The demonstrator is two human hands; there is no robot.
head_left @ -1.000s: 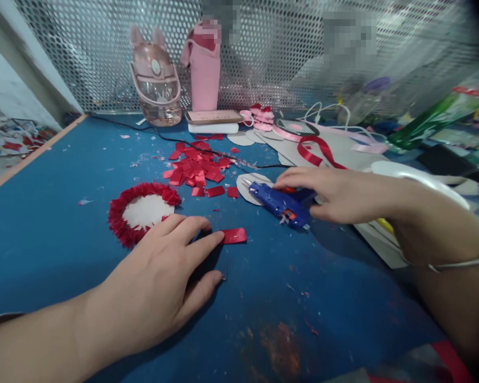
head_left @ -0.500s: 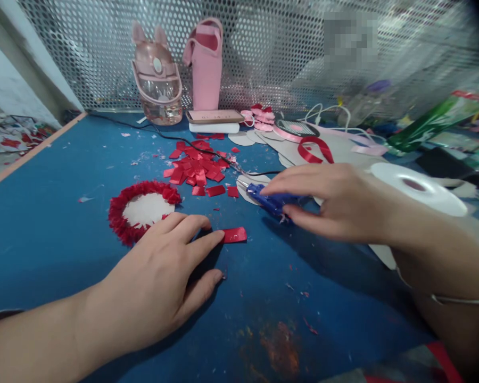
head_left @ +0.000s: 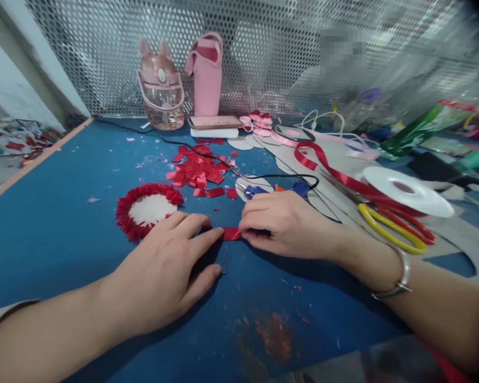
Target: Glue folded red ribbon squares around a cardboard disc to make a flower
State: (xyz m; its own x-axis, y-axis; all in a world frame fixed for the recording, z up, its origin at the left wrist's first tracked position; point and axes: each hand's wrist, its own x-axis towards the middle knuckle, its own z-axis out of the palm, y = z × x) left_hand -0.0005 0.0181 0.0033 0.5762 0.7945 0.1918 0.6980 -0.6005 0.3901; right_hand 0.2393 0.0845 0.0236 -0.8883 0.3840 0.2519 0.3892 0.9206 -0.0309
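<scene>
A short piece of red ribbon [head_left: 231, 234] lies on the blue table. My left hand [head_left: 165, 266] rests flat with its fingers apart, the index fingertip pressing the ribbon's left end down. At the other end, my right hand [head_left: 285, 223] pinches the ribbon between thumb and fingers. Just behind the right hand lies a blue glue gun [head_left: 256, 190] with a metal tip, partly covered by that hand. Beyond my left hand sits a whitish disc [head_left: 149, 208] edged with a ring of red ribbon tufts [head_left: 124, 214]; my fingers hide its near right part.
Cut red ribbon pieces [head_left: 197, 167] are heaped farther back, crossed by a black cord [head_left: 167, 140]. At right are scissors [head_left: 391, 229], a white spool [head_left: 407, 190] and a red ribbon strip [head_left: 343, 181]. A bottle [head_left: 163, 101], pink pouch [head_left: 207, 80] and phone [head_left: 214, 123] stand behind.
My right hand has let go of the glue gun, now lying on the table, and moved toward me and left to the ribbon's right end. My left hand stays on the ribbon.
</scene>
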